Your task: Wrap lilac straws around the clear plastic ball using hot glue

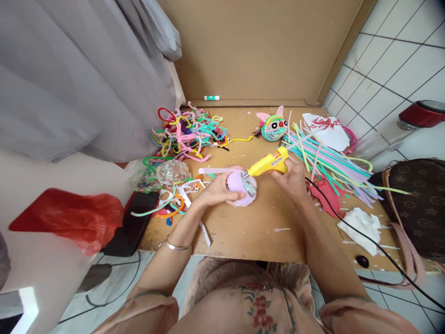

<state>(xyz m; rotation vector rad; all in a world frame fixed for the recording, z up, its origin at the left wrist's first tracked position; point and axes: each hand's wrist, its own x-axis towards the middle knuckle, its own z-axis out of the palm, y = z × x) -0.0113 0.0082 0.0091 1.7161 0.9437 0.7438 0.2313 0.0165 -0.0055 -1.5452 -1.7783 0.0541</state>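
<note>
My left hand (219, 188) is closed around a clear plastic ball partly wrapped in lilac pipe cleaner (246, 197). A loose lilac end sticks out to the left past my fingers. In my right hand (291, 176) is a yellow hot glue gun (267, 163), its metal nozzle at the ball's upper right surface; whether it touches, I cannot tell. A black cord runs from beside my right hand to the lower right. Behind the glue gun sits a finished-looking ball with pink ears and googly eyes (274, 127).
Tangled pipe cleaners (187, 132) and a clear faceted ball (172, 171) lie at left. At right are straight pipe cleaners (333, 157), red felt (327, 195), white tissue (360, 228) and a brown bag (413, 204). A black phone (131, 225) lies at the left edge; a glue stick (212, 98) rests behind.
</note>
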